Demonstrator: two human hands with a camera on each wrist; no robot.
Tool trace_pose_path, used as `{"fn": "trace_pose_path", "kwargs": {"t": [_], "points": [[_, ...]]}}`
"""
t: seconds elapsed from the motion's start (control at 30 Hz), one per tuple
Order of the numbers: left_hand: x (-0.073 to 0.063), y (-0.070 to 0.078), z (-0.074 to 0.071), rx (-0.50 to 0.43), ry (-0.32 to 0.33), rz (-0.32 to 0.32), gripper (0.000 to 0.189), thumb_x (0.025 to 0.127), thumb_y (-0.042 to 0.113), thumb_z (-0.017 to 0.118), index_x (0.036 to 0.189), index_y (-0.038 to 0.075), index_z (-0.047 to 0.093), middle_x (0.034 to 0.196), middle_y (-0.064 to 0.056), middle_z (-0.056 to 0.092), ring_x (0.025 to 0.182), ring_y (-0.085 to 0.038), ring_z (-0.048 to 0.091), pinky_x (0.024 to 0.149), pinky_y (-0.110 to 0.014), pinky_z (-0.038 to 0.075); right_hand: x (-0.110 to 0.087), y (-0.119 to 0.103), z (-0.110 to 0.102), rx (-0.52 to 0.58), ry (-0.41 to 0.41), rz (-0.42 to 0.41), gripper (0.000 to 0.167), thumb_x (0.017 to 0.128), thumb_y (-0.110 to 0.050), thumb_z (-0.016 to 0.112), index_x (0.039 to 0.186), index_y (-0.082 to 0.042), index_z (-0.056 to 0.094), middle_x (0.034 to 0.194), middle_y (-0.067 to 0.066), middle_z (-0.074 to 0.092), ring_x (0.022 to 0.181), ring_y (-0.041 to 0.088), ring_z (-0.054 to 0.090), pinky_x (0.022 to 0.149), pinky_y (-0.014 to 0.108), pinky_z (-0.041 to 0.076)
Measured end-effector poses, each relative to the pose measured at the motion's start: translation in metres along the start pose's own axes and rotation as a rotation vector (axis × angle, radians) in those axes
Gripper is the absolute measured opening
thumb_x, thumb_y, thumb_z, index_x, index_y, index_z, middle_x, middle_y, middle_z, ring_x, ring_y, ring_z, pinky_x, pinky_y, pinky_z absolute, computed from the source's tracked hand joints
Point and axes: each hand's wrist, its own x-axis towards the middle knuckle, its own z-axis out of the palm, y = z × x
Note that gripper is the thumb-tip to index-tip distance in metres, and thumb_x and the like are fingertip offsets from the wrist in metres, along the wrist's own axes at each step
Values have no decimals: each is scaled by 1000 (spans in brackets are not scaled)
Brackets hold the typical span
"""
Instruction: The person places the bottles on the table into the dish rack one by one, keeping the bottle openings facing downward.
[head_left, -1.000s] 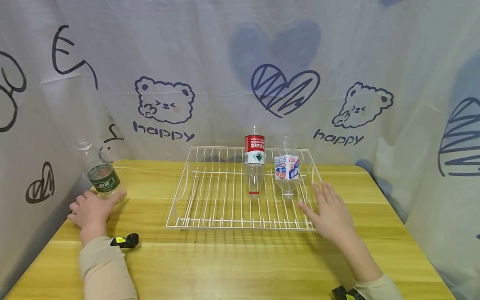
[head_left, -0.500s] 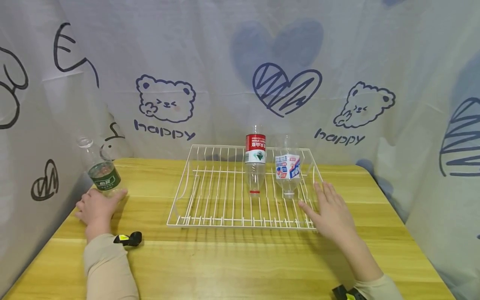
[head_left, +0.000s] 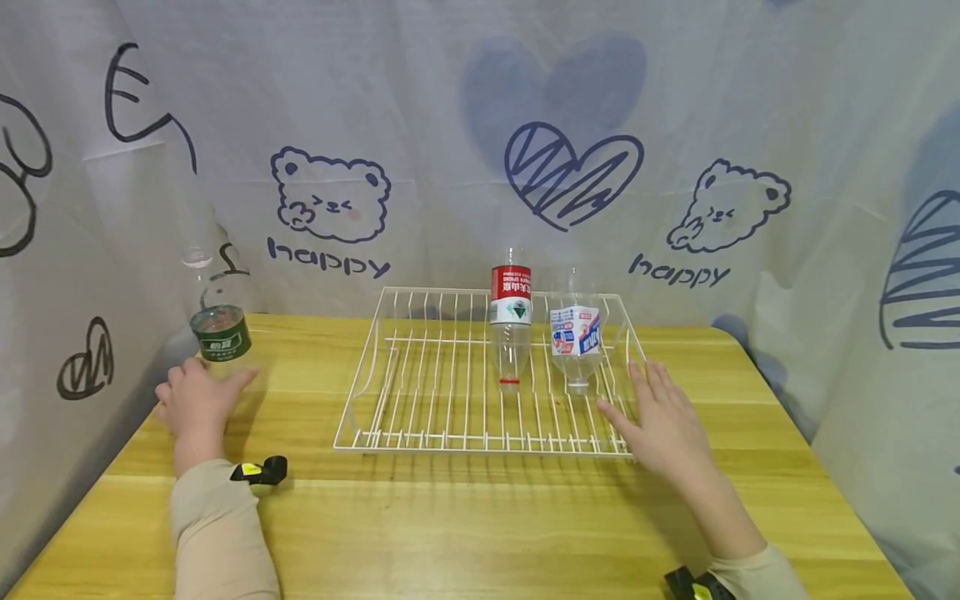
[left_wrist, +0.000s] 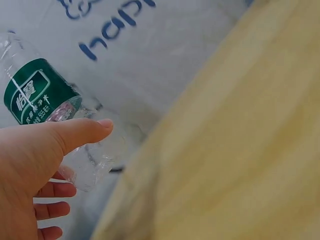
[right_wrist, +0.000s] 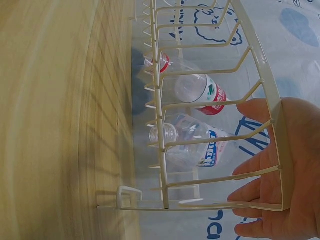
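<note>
Near the left edge of the wooden table, my left hand (head_left: 197,406) has its thumb and fingers around the lower end of a clear plastic bottle (head_left: 220,333) with a green label. The bottle (left_wrist: 44,95) points neck up, and in the left wrist view its base overlaps the curtain beyond the table. My right hand (head_left: 663,421), fingers straight and spread, rests at the right side of a white wire dish rack (head_left: 480,453). Inside the rack are a red-and-white-labelled bottle (head_left: 510,308) and a blue-and-white-labelled bottle (head_left: 575,333), both neck down.
The wooden table (head_left: 450,533) carries the rack at its middle. Behind it and to both sides hangs a pale curtain (head_left: 442,100) printed with bears and hearts. Black straps (head_left: 262,471) sit on the wrists.
The green-labelled bottle has swung from leaning left to nearly upright. It has risen slightly, and my left hand has shifted a little right. The right hand and the rack stay put.
</note>
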Motion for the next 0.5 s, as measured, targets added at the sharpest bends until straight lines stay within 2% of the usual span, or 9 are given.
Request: {"fn": "trace_pose_path", "kwargs": {"t": [0.13, 0.33, 0.5], "points": [[-2, 15, -10, -6, 41, 56, 108, 79, 77, 55, 145, -5, 31, 144, -37, 30, 126, -59, 25, 95, -70, 22, 0, 0, 0, -5, 1, -1, 91, 96, -68, 28, 155, -1, 11, 160, 27, 5, 148, 47, 6, 119, 58, 8], [-15, 43, -26, -35, 119, 125, 101, 80, 71, 59, 144, -3, 34, 144, -34, 33, 129, -55, 25, 97, -68, 20, 0, 0, 1, -5, 1, 0, 91, 96, -68, 28, 155, -1, 11, 160, 27, 5, 148, 47, 6, 119, 58, 8], [-24, 67, -40, -30, 135, 179, 97, 80, 69, 62, 143, 0, 35, 142, -32, 36, 128, -53, 25, 98, -66, 19, 1, 1, 1, -6, 1, 1, 90, 96, -67, 29, 155, -1, 11, 160, 27, 5, 148, 46, 5, 119, 58, 8]]}}
